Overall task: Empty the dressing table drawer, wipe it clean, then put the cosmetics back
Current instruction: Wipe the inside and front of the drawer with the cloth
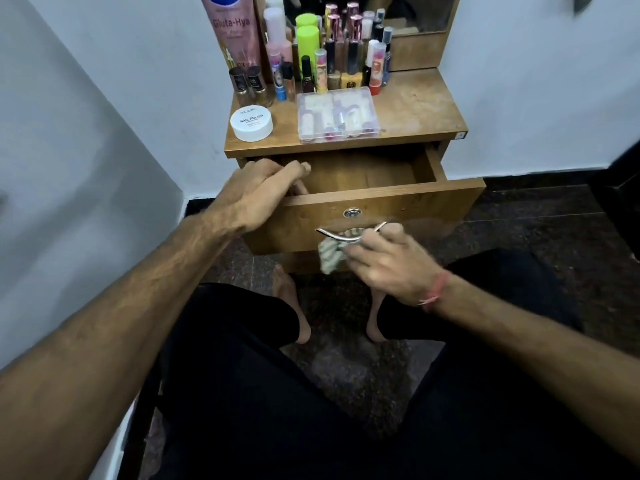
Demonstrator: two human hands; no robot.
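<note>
Wiping step. Best to keep the left hand curled over the drawer front's left corner to steady it, and work the cloth, pinched in the right hand, along and behind the metal handle. Drawer pulled open, wooden, apparently empty inside. Cosmetics standing on the tabletop above.

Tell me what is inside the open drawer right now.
The drawer shows only bare wooden floor; no cosmetics are visible. The left hand grips its front left corner and covers that part, and the drawer front hides the nearest strip of floor.
</note>
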